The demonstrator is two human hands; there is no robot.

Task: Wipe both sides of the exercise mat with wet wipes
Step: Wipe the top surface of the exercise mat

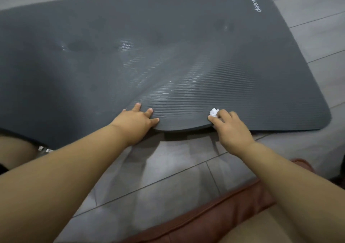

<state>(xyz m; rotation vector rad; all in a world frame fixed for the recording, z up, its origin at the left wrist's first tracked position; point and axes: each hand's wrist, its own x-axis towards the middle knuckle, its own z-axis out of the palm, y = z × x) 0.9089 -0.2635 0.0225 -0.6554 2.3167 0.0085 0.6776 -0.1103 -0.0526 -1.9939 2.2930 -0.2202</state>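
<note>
Two hands: left hand (pixel 137 120) grips lifted mat (pixel 168 56) edge; right hand (pixel 230 126) pinches edge plus one crumpled wipe (pixel 213 112).

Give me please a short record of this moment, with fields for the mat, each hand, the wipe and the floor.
mat: dark grey exercise mat on the floor, near edge lifted between the hands, wet streaks on its ribbed top
left hand: left hand grips the lifted near edge
right hand: right hand grips the same edge and holds the wipe
wipe: crumpled white wet wipe in the right hand's fingers
floor: grey tiled floor
</note>
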